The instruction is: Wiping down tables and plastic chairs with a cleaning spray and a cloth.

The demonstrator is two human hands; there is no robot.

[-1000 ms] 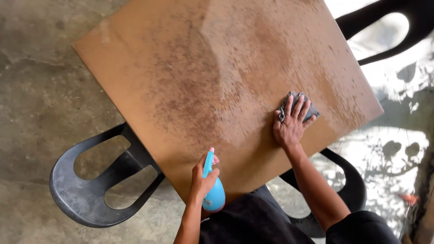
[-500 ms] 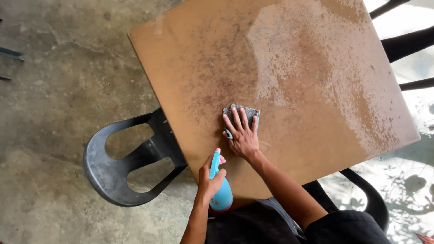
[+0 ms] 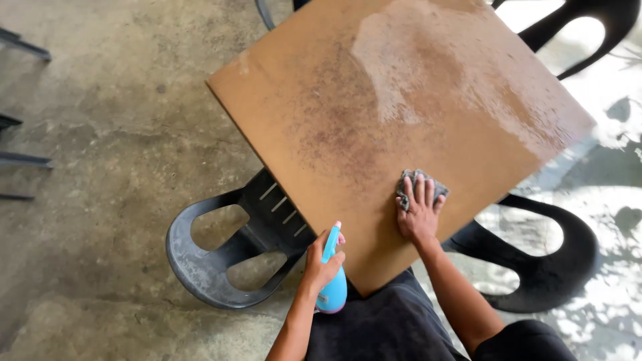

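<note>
A square brown table with a wet, speckled top fills the middle of the view. My right hand presses a grey cloth flat against the tabletop close to its near corner. My left hand grips a light blue spray bottle just off the table's near edge, over my dark-clothed lap.
A black plastic chair is tucked under the table at the left, another black chair at the right, and a third at the far right corner. The floor is rough concrete, wet and shiny at the right.
The view has shifted so the table sits further right. My right hand and the cloth have slid across the tabletop, back toward the near corner. The left hand keeps hold of the spray bottle.
</note>
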